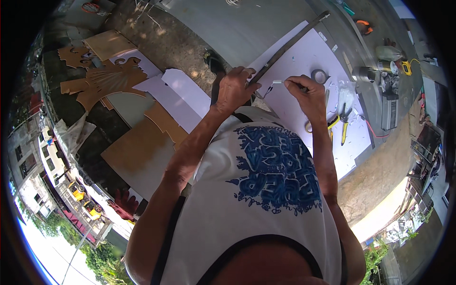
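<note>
My left hand is closed around the lower end of a long, narrow dark bar, which slants up to the right over a white sheet. My right hand pinches at the end of a small white piece, fingers pressed together. A thin wire hangs between this piece and the left hand; how it joins either one is too small to tell. Right of my right hand lie a grey tape roll, a clear plastic bag and pliers with yellow-and-black handles.
Brown cut boards and folded white sheets lie to the left. Along the right side are a grey metal box, a red wire, a yellow tape measure and an orange-handled tool. Small scraps dot the white sheet.
</note>
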A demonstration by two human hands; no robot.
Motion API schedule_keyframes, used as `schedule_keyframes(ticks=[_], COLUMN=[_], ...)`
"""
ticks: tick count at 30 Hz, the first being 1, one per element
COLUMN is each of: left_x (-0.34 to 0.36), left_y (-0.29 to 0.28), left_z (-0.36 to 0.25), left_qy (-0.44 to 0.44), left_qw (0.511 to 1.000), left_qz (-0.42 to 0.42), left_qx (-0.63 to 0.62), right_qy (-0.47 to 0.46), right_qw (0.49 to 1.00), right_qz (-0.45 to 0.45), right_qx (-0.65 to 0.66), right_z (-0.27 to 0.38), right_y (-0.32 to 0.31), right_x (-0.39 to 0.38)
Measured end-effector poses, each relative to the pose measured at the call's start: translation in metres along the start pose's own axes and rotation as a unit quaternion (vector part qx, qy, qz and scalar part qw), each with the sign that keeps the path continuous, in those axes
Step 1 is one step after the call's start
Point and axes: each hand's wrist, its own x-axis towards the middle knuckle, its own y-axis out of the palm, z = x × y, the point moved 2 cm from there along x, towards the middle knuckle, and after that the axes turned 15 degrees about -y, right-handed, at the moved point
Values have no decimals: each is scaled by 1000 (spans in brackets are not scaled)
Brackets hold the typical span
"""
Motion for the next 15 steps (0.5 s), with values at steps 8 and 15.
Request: schedule_keyframes(ticks=[8,15], left_x=[-31,-34], left_y=[-20,-8], left_z=[-23,2], left_qy=[-140,-142], left_qw=[962,972], left_qz=[131,62], left_qx=[-196,-174], right_qy=[74,62], right_qw=[991,995], right_qz=[63,72], right_qx=[92,-33], right_z=[-2,-9], right_y=[24,37], right_x=[5,11])
